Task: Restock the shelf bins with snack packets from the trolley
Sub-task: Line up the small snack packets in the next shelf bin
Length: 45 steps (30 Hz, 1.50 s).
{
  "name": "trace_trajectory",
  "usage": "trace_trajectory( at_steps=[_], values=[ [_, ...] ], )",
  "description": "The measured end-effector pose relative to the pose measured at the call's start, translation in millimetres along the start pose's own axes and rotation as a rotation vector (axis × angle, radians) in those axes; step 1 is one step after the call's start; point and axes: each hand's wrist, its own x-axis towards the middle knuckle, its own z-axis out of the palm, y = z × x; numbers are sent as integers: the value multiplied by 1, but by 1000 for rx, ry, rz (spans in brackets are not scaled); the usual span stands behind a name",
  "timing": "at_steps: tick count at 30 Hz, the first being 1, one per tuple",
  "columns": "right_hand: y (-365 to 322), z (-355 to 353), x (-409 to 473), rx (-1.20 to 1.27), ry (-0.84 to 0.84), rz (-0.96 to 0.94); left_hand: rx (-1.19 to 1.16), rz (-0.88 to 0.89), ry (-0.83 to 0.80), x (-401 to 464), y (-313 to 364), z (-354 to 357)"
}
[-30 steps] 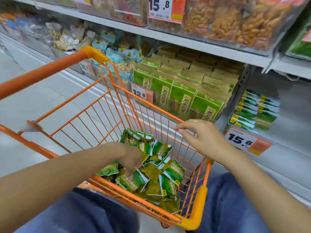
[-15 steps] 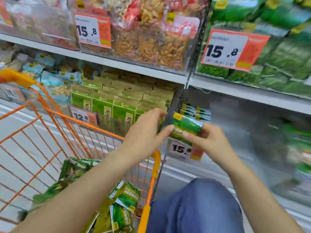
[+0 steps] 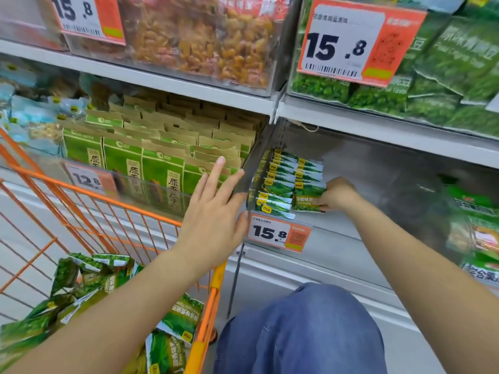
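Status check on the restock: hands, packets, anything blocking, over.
Right hand pinching a green packet at the front of the bin rows. Left hand open, empty, by the bin divider. More packets in the trolley. Nothing blocking the bin.

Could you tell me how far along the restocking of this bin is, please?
Done: two short rows of green packets already stand at the bin's left end. In hand: the right hand is setting another packet at the front of the second row, while the left hand hovers open. Left: many packets remain in the orange trolley, and most of the bin is bare.
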Motion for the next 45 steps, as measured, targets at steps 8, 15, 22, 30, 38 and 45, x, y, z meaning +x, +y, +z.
trace_trajectory(
  at_steps=[8, 15, 22, 30, 38, 45],
  values=[
    [5, 17, -6, -99, 10, -67, -5, 3, 5, 1, -1, 0],
    [-11, -18, -57, -207, 410, -211, -166, -72, 30, 14, -2, -45],
    [-61, 24, -163, 59, 396, -756, -211, -100, -810, -12, -38, -83],
    [-81, 107, -171, 154, 308, -1100, 24, -110, -1366, -86, -66, 14],
    [-76, 110, -164, 260, 338, -1117, -60, -180, -1167, -98, -55, 30],
    [-68, 107, -165, 379, 363, -1075, -292, -273, -1358, -56, -79, -40]
  ],
)
